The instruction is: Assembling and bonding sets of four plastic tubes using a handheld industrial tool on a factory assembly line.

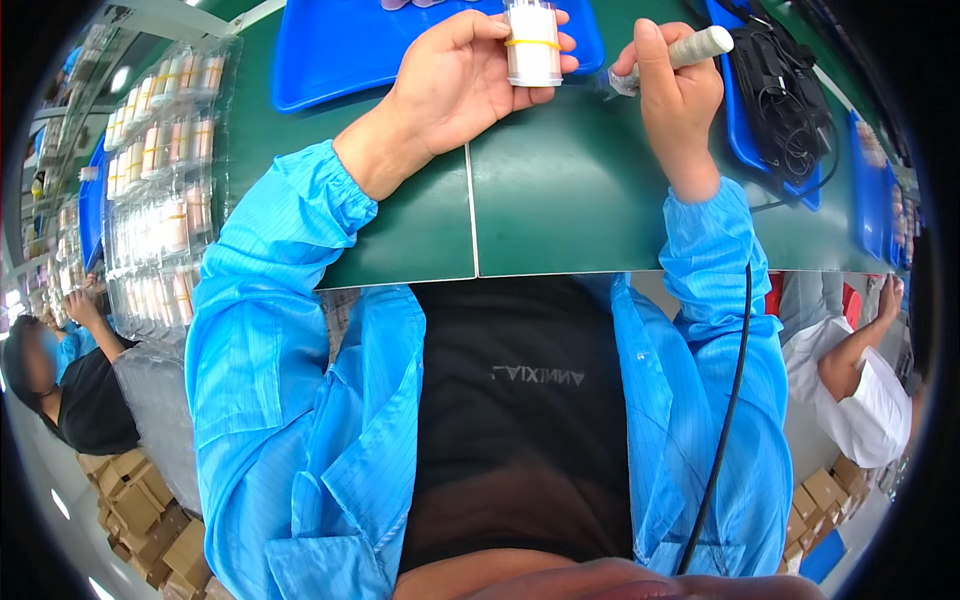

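Observation:
My left hand (430, 90) is wrapped round a clear cylindrical container (534, 68) with pale contents and a yellow band about its middle. It stands upright in my fingers, above the green table and the near edge of a blue tray (330, 75). In my right hand (680, 115) is a thick, whitish pen-shaped tool (700, 46), pinched between thumb and fingers and slanting up to the right. Its lower end, clear and hard to make out, points toward the container but stays apart from it.
Clear plastic trays of similar banded containers (165, 180) are stacked at the left. A second blue tray (745, 130) at the right holds black cables and adapters (785, 110). People sit at both sides, with cardboard boxes (140, 500) on the floor.

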The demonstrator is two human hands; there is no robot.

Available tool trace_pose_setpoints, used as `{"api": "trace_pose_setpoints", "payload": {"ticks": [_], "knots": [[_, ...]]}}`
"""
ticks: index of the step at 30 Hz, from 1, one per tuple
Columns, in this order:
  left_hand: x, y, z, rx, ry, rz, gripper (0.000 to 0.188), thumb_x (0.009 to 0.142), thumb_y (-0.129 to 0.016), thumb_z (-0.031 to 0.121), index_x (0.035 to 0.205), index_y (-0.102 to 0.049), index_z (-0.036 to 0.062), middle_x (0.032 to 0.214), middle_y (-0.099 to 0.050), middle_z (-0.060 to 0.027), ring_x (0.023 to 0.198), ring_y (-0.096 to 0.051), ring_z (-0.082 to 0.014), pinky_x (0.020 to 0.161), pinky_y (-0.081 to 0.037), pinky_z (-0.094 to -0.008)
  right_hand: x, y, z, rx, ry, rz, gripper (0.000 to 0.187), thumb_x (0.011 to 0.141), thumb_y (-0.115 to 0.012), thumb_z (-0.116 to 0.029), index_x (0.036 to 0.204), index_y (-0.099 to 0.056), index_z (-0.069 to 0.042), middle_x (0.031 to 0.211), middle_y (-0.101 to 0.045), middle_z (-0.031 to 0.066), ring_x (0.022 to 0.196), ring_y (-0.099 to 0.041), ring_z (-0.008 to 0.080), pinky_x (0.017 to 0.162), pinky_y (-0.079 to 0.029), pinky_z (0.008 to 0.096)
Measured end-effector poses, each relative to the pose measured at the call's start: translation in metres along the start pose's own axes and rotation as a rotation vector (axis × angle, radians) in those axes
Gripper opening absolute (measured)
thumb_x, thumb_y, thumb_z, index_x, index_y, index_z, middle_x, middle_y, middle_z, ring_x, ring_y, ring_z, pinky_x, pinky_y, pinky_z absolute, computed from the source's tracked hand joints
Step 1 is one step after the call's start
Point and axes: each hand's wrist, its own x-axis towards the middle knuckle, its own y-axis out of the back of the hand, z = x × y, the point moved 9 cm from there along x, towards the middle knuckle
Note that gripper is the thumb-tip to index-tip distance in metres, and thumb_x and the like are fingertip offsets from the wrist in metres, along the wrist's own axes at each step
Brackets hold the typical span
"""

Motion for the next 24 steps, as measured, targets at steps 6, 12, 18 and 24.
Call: {"api": "trace_pose_setpoints", "payload": {"ticks": [6, 12, 18, 24], "knots": [[0.001, 0.004, 0.002, -0.09, 0.028, -0.056, 0.047, 0.092, -0.043, 0.025, 0.128, -0.057, -0.0019, 0.117, -0.067, -0.0178, 0.101, -0.065, -0.0312, 0.083, -0.053, -0.0423, 0.001, -0.003, -0.009, -0.064, 0.05, -0.021, 0.025, 0.102, -0.059, -0.019, 0.082, -0.059, -0.005, 0.068, -0.064, 0.001, 0.058, -0.052, 0.0052, 0.053, -0.04, 0.0217], [0.0, 0.004, 0.004, -0.056, 0.034, -0.015, 0.055, 0.089, -0.045, 0.033, 0.128, -0.057, -0.0031, 0.114, -0.067, -0.0153, 0.097, -0.064, -0.029, 0.078, -0.052, -0.0407, 0.0, -0.004, -0.009, -0.045, 0.087, -0.02, 0.024, 0.101, -0.061, -0.018, 0.081, -0.06, -0.005, 0.067, -0.064, 0.0008, 0.058, -0.055, 0.006, 0.052, -0.042, 0.0212], [-0.002, -0.004, 0.006, -0.05, 0.01, -0.011, 0.061, 0.088, -0.046, 0.04, 0.129, -0.056, -0.0042, 0.107, -0.066, -0.0125, 0.094, -0.062, -0.0268, 0.075, -0.051, -0.0395, 0.0, -0.007, -0.005, 0.017, 0.044, -0.042, 0.024, 0.101, -0.061, -0.019, 0.081, -0.059, -0.005, 0.067, -0.063, 0.0006, 0.06, -0.057, 0.0066, 0.055, -0.045, 0.0218], [-0.002, -0.002, 0.007, -0.07, -0.016, 0.018, 0.056, 0.09, -0.046, 0.042, 0.125, -0.057, -0.0005, 0.1, -0.064, -0.0125, 0.09, -0.061, -0.0267, 0.07, -0.05, -0.0379, 0.0, -0.004, -0.005, -0.034, 0.054, -0.038, 0.023, 0.1, -0.062, -0.019, 0.081, -0.059, -0.006, 0.068, -0.064, 0.0002, 0.062, -0.058, 0.0063, 0.055, -0.046, 0.0222]]}}
